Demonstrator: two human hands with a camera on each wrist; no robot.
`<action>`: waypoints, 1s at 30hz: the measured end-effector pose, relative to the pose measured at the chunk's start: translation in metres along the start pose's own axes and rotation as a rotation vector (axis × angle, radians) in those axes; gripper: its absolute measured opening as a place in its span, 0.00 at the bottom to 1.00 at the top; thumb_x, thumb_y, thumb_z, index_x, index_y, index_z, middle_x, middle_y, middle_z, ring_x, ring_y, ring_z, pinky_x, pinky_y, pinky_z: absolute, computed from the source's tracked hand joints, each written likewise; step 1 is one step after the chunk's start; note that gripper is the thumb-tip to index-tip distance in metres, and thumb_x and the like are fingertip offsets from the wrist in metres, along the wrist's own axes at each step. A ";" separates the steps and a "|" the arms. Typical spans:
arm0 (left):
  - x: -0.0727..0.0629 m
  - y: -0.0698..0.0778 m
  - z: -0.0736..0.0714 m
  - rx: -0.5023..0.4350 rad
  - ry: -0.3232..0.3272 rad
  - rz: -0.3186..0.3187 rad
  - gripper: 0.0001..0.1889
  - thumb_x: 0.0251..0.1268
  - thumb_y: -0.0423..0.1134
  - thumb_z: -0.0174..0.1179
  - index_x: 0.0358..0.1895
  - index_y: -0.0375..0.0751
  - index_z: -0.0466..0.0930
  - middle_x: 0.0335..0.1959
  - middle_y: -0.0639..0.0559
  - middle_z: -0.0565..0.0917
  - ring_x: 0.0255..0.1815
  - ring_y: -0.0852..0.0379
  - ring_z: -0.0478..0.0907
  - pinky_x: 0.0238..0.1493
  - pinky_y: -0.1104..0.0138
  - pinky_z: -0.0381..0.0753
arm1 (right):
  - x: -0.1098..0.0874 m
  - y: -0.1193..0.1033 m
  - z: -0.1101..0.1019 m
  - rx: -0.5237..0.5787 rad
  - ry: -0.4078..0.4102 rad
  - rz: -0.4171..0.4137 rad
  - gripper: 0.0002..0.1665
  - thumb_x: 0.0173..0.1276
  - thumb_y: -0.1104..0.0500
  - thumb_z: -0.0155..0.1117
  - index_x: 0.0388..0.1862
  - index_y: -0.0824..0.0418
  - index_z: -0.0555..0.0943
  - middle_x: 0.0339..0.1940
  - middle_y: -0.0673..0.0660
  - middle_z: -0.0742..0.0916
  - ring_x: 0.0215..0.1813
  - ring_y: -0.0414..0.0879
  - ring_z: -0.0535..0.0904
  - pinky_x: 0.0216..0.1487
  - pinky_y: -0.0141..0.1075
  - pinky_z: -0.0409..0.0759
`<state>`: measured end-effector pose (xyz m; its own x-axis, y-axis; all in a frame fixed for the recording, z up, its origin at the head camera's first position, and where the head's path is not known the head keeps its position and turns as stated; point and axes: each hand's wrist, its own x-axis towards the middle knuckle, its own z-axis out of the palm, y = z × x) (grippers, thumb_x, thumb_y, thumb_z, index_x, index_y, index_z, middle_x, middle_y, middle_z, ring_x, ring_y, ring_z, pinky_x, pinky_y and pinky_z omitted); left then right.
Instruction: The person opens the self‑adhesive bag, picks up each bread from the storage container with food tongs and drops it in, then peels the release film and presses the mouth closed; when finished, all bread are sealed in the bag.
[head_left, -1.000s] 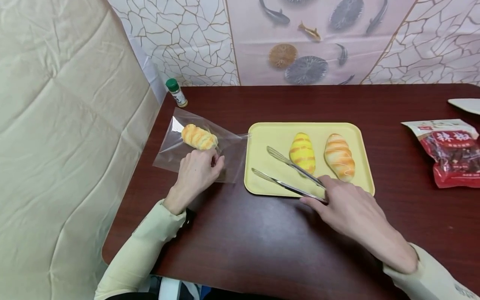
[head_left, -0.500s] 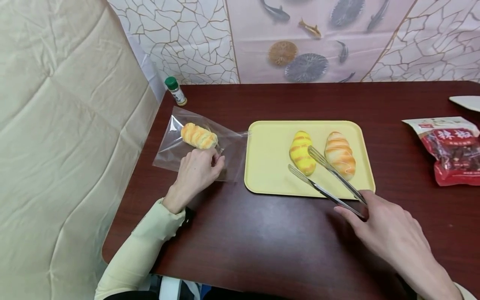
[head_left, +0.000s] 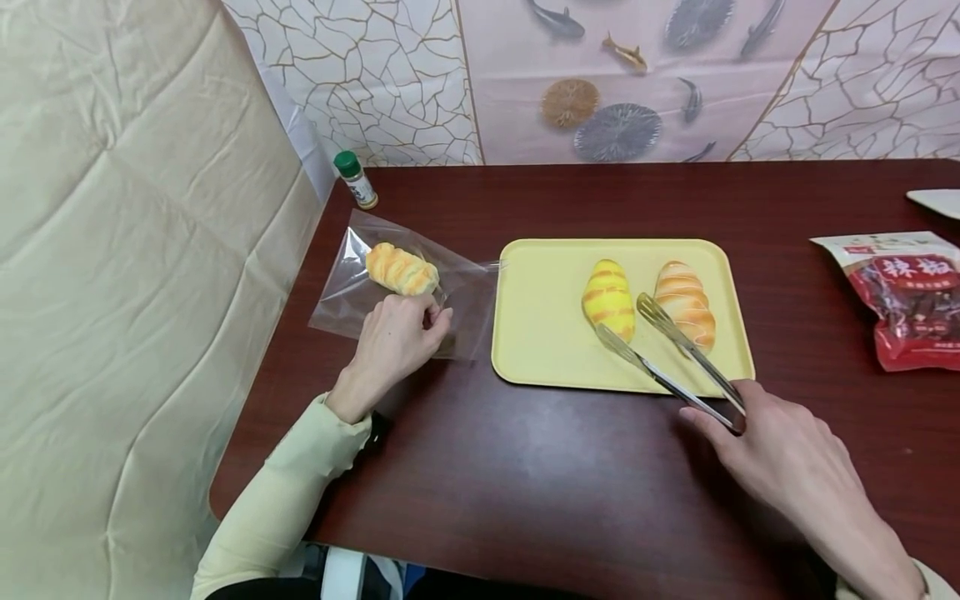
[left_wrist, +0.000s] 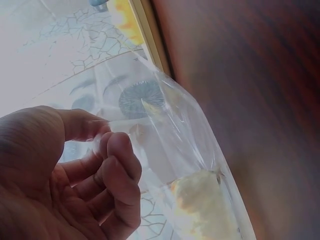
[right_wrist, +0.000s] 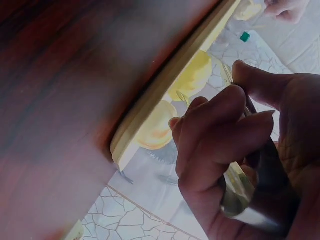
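My left hand point(head_left: 397, 342) pinches the open edge of a clear plastic bag point(head_left: 468, 312); in the left wrist view its thumb and forefinger point(left_wrist: 120, 150) meet at the film. A pale twisted bread roll point(head_left: 401, 269) lies inside the bag. My right hand point(head_left: 787, 454) grips metal tongs point(head_left: 699, 358), their two arms spread apart. One tip overlaps the lower edge of a yellow striped bread point(head_left: 609, 292); the other is between it and a golden-brown bread point(head_left: 686, 304). Nothing is clamped between the tips. Both breads rest on a yellow tray point(head_left: 536, 333).
A green-capped seasoning bottle point(head_left: 356, 179) stands at the table's back left corner. On the right lies a red food packet point(head_left: 911, 292), with a white flat object point(head_left: 933, 202) behind it. A quilted cream cover point(head_left: 150, 292) borders the table's left side.
My right hand has moved right and back toward me with the tongs, whose tips shifted from left of the yellow bread to its lower right. The left hand stays at the bag.
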<state>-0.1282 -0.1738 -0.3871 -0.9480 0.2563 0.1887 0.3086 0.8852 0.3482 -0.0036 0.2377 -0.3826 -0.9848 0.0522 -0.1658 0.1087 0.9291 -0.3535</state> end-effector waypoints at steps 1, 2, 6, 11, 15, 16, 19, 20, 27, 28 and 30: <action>0.000 0.000 0.000 -0.001 0.001 0.001 0.15 0.73 0.42 0.67 0.24 0.46 0.79 0.17 0.51 0.78 0.22 0.48 0.78 0.24 0.53 0.78 | 0.002 0.000 0.000 0.001 -0.007 0.000 0.34 0.74 0.31 0.68 0.40 0.61 0.75 0.25 0.62 0.81 0.29 0.64 0.79 0.25 0.58 0.72; 0.000 0.000 0.000 -0.003 0.002 0.003 0.15 0.73 0.42 0.67 0.24 0.46 0.79 0.17 0.51 0.78 0.22 0.48 0.77 0.24 0.54 0.78 | 0.003 0.001 0.001 0.000 -0.014 0.000 0.34 0.74 0.31 0.68 0.40 0.62 0.76 0.26 0.63 0.81 0.29 0.65 0.79 0.25 0.58 0.72; 0.000 0.001 0.000 -0.002 0.003 0.005 0.15 0.73 0.42 0.67 0.24 0.46 0.78 0.17 0.51 0.77 0.22 0.49 0.76 0.24 0.54 0.77 | 0.009 0.002 0.001 -0.006 -0.050 -0.001 0.35 0.75 0.30 0.68 0.40 0.63 0.76 0.27 0.66 0.82 0.29 0.65 0.80 0.26 0.58 0.73; 0.001 0.000 0.000 0.001 0.007 0.011 0.15 0.72 0.42 0.67 0.24 0.46 0.78 0.17 0.52 0.76 0.22 0.49 0.76 0.25 0.55 0.77 | 0.013 0.003 0.002 -0.020 -0.064 -0.003 0.37 0.75 0.30 0.67 0.41 0.65 0.77 0.26 0.65 0.81 0.28 0.63 0.78 0.26 0.56 0.72; 0.001 0.001 0.000 -0.002 0.007 0.015 0.15 0.72 0.41 0.66 0.23 0.47 0.77 0.17 0.52 0.75 0.22 0.49 0.75 0.25 0.54 0.76 | 0.014 0.002 0.004 -0.028 -0.037 -0.016 0.36 0.75 0.31 0.67 0.39 0.65 0.77 0.24 0.65 0.81 0.26 0.63 0.77 0.24 0.56 0.71; 0.001 0.001 0.000 -0.003 0.007 0.016 0.15 0.71 0.41 0.66 0.23 0.47 0.77 0.17 0.52 0.75 0.22 0.49 0.75 0.25 0.54 0.76 | 0.014 0.002 0.005 -0.028 -0.029 -0.020 0.36 0.75 0.31 0.67 0.37 0.65 0.76 0.24 0.65 0.80 0.25 0.62 0.76 0.24 0.56 0.70; 0.001 0.001 0.000 -0.004 0.007 0.017 0.15 0.72 0.41 0.66 0.24 0.46 0.78 0.17 0.52 0.76 0.22 0.48 0.76 0.25 0.54 0.77 | 0.014 0.002 0.007 -0.025 -0.006 -0.033 0.35 0.75 0.32 0.68 0.35 0.64 0.76 0.22 0.64 0.79 0.24 0.62 0.75 0.23 0.56 0.70; 0.001 0.001 0.000 -0.003 0.007 0.017 0.15 0.72 0.41 0.66 0.24 0.46 0.78 0.17 0.51 0.77 0.22 0.48 0.76 0.25 0.53 0.77 | 0.014 0.002 0.007 -0.025 0.004 -0.040 0.35 0.75 0.32 0.69 0.34 0.64 0.76 0.21 0.64 0.79 0.24 0.62 0.75 0.23 0.57 0.70; 0.000 0.001 0.000 0.006 0.009 0.013 0.13 0.72 0.42 0.67 0.27 0.46 0.79 0.18 0.50 0.79 0.22 0.48 0.78 0.25 0.53 0.79 | 0.015 0.005 0.009 -0.023 0.053 -0.096 0.32 0.74 0.36 0.71 0.36 0.65 0.79 0.19 0.65 0.79 0.23 0.64 0.76 0.22 0.58 0.69; 0.000 0.001 0.000 0.007 0.009 0.013 0.13 0.72 0.42 0.67 0.27 0.46 0.79 0.18 0.50 0.79 0.22 0.48 0.78 0.25 0.53 0.79 | 0.015 0.006 0.010 -0.023 0.054 -0.100 0.31 0.75 0.37 0.71 0.37 0.65 0.79 0.19 0.64 0.79 0.23 0.64 0.76 0.22 0.57 0.69; 0.000 0.001 0.000 0.007 0.009 0.011 0.12 0.72 0.42 0.67 0.28 0.45 0.79 0.19 0.50 0.79 0.23 0.48 0.78 0.25 0.53 0.79 | 0.015 0.006 0.011 -0.023 0.061 -0.110 0.30 0.76 0.37 0.70 0.37 0.65 0.79 0.19 0.63 0.78 0.22 0.62 0.76 0.21 0.55 0.68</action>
<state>-0.1281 -0.1731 -0.3868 -0.9438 0.2626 0.2007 0.3185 0.8851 0.3395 -0.0166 0.2405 -0.3976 -0.9971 -0.0294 -0.0709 -0.0032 0.9384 -0.3454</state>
